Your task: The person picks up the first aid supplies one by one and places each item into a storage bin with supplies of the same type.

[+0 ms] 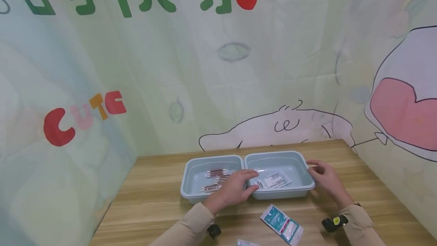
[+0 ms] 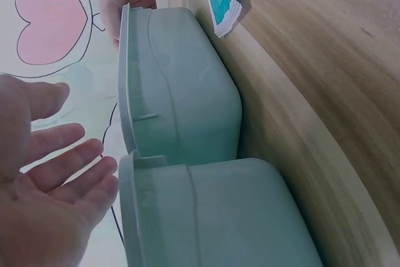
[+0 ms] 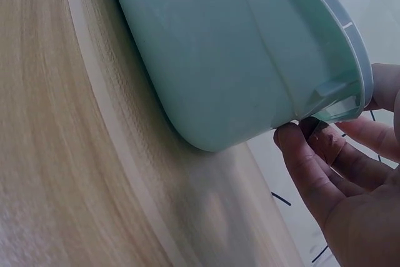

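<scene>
Two pale blue plastic trays stand side by side on the wooden table. The left tray (image 1: 191,179) has several thin brown-filled sticks in clear wrappers (image 1: 216,179) in it. In the right tray (image 1: 293,170) lie a clear packet with a white label (image 1: 275,180) and a small wrapped piece, partly hidden by my left hand. My left hand (image 1: 233,188) hovers over where the trays meet, fingers loosely spread and holding nothing, as the left wrist view also shows. With curled fingers and thumb, my right hand (image 3: 350,161) grips the right tray's outer end at the rim.
A teal-and-white packet (image 1: 282,224) lies on the table in front of the right tray. Another packet's edge (image 1: 246,242) shows at the bottom of the head view. Behind the table (image 1: 146,189) hangs a printed cloth backdrop (image 1: 191,75).
</scene>
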A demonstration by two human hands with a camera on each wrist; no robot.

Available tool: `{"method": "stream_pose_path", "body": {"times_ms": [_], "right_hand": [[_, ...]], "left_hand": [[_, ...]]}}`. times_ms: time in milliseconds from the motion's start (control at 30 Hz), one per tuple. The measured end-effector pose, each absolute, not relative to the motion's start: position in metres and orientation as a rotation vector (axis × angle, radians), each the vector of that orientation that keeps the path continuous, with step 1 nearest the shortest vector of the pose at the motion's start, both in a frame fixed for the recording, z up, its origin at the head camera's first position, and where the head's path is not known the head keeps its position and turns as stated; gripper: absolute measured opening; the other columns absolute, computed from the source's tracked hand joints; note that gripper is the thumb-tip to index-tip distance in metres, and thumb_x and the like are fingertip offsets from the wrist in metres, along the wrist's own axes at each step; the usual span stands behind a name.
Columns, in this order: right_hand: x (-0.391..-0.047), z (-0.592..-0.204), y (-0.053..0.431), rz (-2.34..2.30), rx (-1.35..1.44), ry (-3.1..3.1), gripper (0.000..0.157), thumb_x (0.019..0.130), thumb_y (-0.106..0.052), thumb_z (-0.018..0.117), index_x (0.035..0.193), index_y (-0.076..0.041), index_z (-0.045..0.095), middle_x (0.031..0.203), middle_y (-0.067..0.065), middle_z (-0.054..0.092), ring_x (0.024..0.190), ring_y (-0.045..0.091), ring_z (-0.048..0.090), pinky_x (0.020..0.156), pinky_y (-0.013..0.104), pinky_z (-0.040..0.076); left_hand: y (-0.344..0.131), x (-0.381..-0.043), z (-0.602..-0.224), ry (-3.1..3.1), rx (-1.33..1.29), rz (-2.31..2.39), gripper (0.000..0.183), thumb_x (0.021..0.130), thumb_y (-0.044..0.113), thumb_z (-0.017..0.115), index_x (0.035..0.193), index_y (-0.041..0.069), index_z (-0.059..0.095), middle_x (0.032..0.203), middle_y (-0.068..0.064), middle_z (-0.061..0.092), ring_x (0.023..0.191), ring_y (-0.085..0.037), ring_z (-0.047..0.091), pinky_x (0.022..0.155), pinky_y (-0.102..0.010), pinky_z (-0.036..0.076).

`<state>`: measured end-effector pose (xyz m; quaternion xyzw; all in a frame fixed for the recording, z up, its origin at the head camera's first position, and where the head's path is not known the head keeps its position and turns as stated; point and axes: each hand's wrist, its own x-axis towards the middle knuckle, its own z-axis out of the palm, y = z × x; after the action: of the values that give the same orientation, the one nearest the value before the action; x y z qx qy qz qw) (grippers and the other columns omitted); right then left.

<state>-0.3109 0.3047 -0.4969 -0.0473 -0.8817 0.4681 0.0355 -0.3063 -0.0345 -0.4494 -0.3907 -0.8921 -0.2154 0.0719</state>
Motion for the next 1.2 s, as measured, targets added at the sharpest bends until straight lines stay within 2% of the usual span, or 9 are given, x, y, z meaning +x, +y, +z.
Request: {"method": "stream_pose_path", "body": {"times_ms": [733,1200], "right_hand": [[-0.311,-0.498,0.305,1.451,-0.121,-2.693,0.047,0.101,-0.034,0.049,0.139,-0.006,0.047,0.133,0.03,0.052,0.12,0.043,0.053,0.092,0.048,0.055],[-0.311,-0.499,0.305,1.465,-0.121,-2.689,0.049,0.101,-0.035,0.049,0.14,-0.006,0.047,0.133,0.03,0.052,0.12,0.043,0.053,0.092,0.048,0.054]], "left_hand": [[-0.043,-0.296,-0.454,-2.568,-1.243,-0.673,0.033,0.094,0.033,0.064,0.123,0.016,0.066,0.127,0.003,0.065,0.121,-0.014,0.058,0.105,-0.034,0.047],[-0.051,-0.292,-0.456,-2.494,-1.347,-0.695,0.03,0.093,0.032,0.065,0.119,0.016,0.067,0.124,0.001,0.066,0.119,-0.012,0.059,0.103,-0.031,0.048]]}}
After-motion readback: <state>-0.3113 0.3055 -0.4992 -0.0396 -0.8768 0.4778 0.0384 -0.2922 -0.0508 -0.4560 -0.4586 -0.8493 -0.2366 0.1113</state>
